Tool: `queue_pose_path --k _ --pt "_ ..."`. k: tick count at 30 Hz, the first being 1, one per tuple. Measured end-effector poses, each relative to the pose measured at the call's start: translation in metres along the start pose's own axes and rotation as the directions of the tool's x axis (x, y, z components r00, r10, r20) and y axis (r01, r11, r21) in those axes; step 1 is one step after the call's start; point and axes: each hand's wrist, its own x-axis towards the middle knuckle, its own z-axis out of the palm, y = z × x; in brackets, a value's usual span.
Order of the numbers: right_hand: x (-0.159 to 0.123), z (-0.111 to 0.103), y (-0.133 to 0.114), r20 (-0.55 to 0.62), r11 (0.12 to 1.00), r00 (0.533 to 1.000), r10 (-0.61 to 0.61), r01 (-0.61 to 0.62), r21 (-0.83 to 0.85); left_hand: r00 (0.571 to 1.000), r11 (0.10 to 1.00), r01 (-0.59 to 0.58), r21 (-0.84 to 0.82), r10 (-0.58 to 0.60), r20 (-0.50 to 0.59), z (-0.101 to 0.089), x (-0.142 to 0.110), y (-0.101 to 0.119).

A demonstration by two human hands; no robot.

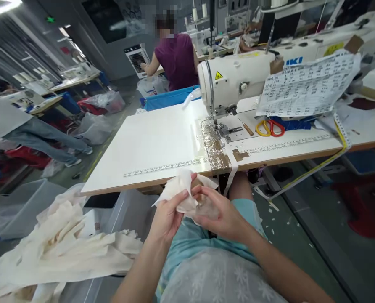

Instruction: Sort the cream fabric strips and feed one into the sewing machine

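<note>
Over my lap, just off the front edge of the sewing table (149,139), I hold a crumpled piece of cream cloth (178,187). My left hand (168,212) pinches its left part between thumb and fingers. My right hand (217,210) is closed on the right part, where the cloth looks thin and sheer. The fingertips of both hands come close together near the middle of the piece. Folds hide some of the fingers. Beyond the cloth stands a white sewing machine (231,82), its needle area apart from my hands.
A heap of cream cloth (64,248) lies over a clear plastic bin (112,235) at left. Scissors (269,128), a wooden-handled awl (246,127), a handwritten sheet (307,86) and a tape measure (340,132) are at right. A person (178,57) sits ahead.
</note>
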Motion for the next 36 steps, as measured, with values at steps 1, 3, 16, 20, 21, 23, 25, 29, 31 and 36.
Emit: queue_pose_path --k 1,3,16,20,21,23,25,29,31,36 --pt "0.005 0.008 0.0 0.035 1.0 0.999 0.005 -0.005 -0.005 1.0 1.0 -0.02 -0.007 0.02 0.002 0.0 -0.003 0.002" --pt "0.009 0.021 0.002 0.076 0.999 0.996 0.042 -0.043 0.004 0.998 0.997 -0.07 -0.023 0.07 0.004 -0.002 -0.008 0.008" --pt "0.001 0.018 0.002 0.566 0.74 0.793 0.224 -0.517 0.431 0.987 0.941 -0.068 -0.332 0.113 0.118 -0.01 -0.017 0.021" --pt "-0.007 0.042 0.001 0.706 0.692 0.672 0.222 -0.619 0.372 0.988 0.909 -0.096 -0.407 0.136 0.07 -0.015 -0.024 0.035" --pt "-0.008 0.046 0.001 0.717 0.695 0.667 0.204 -0.614 0.374 0.989 0.897 -0.104 -0.43 0.138 0.046 -0.017 -0.025 0.042" --pt "-0.007 0.052 -0.001 0.721 0.71 0.673 0.163 -0.588 0.388 0.991 0.873 -0.12 -0.473 0.136 0.001 -0.022 -0.027 0.057" --pt "-0.003 0.053 -0.005 0.716 0.721 0.683 0.148 -0.57 0.395 0.99 0.853 -0.132 -0.505 0.14 -0.022 -0.029 -0.028 0.073" --pt "0.004 0.044 -0.013 0.75 0.678 0.634 0.191 -0.637 0.365 0.98 0.81 -0.196 -0.552 0.18 -0.084 -0.051 -0.027 0.103" --pt "0.009 0.04 -0.016 0.776 0.658 0.605 0.178 -0.659 0.363 0.978 0.798 -0.208 -0.566 0.17 -0.121 -0.064 -0.022 0.115" --pt "0.03 0.041 -0.02 0.777 0.644 0.601 0.187 -0.672 0.365 0.965 0.833 -0.221 -0.507 0.111 -0.237 -0.088 0.01 0.147"
